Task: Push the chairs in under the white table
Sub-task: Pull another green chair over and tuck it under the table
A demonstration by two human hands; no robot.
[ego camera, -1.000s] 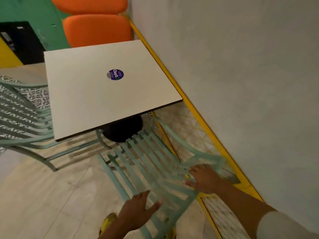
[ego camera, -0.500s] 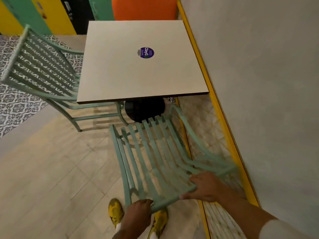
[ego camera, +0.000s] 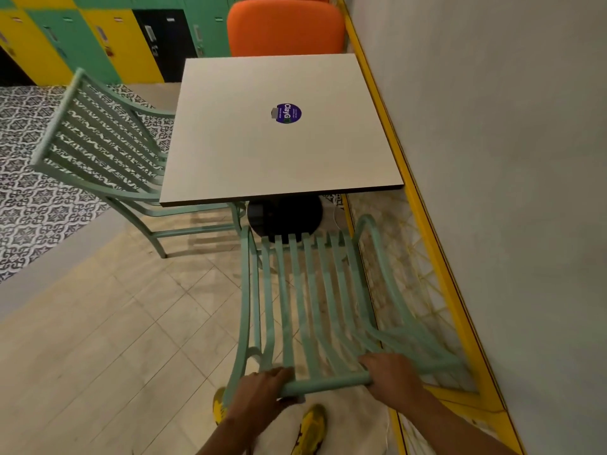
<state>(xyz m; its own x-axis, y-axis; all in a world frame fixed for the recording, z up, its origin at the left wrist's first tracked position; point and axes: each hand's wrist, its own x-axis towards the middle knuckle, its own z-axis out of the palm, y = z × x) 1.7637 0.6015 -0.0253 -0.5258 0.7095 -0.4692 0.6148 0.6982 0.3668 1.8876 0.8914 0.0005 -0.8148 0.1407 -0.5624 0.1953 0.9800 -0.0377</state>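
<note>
Gripping near chair (ego camera: 305, 300) top rail: left hand (ego camera: 259, 394) and right hand (ego camera: 392, 376), both curled tight. White table (ego camera: 262, 152) at 12 o'clock (second chair (ego camera: 98, 139) at 10).

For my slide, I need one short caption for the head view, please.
Both hands, left and right, hold the near green chair by its top rail, facing the white table.

Single head-worn wide-angle view, looking forward and steeply down from close above the hands (ego camera: 323, 385) toward the white surface (ego camera: 279, 152) ahead.
</note>
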